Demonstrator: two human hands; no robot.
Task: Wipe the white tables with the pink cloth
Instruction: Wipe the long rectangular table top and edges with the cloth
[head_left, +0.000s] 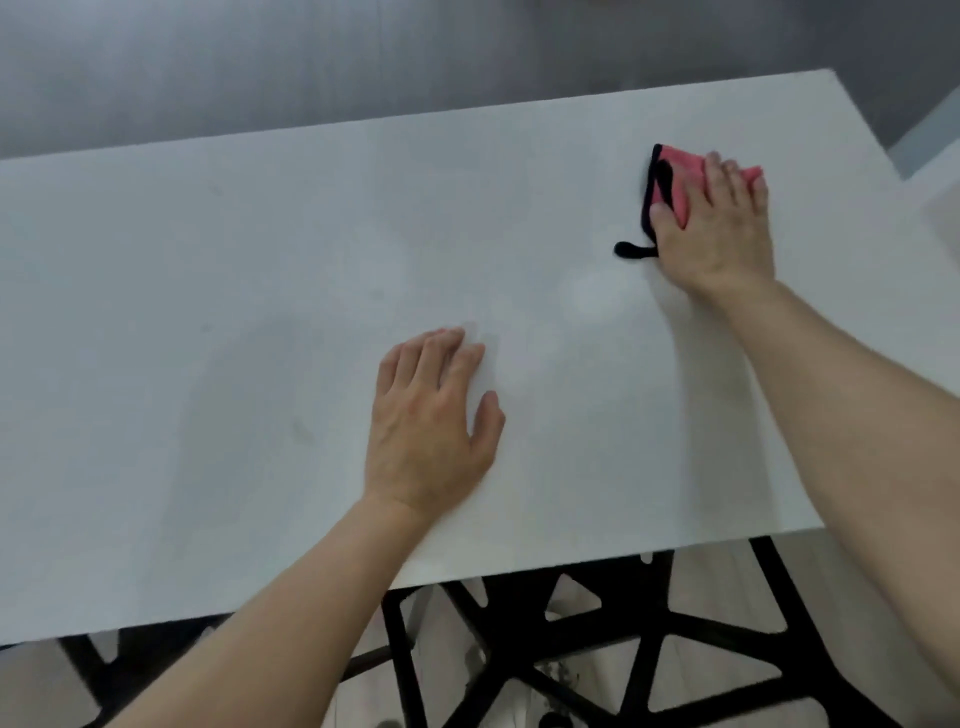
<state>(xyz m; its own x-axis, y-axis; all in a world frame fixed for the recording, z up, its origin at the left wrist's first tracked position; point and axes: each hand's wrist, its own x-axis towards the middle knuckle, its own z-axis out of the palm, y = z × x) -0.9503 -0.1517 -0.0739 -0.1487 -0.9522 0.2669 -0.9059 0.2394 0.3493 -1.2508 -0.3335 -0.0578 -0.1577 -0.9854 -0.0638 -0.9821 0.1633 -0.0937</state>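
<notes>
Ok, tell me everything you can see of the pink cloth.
The cloth is pink with black edging and a black loop trailing out at its near left. It looks like soft fabric, apparently folded, lying flat on the table toward its far right corner. The right hand presses flat on it, covering much of it.

The white table (208, 312) offers open surface across its whole left half and along its far edge, room for a flat hand to pass. Two obstacles rest on it: the left hand (431, 421), laid flat near the middle towards the near edge, and the right hand (722, 228), flat on the pink cloth (675, 176) near the far right corner. A bare band of tabletop runs between them. The cloth's black loop (634, 250) lies on the surface just left of the right hand. Both forearms cross the near edge. Under that edge, a black lattice frame (519, 634) obstructs the space below.
</notes>
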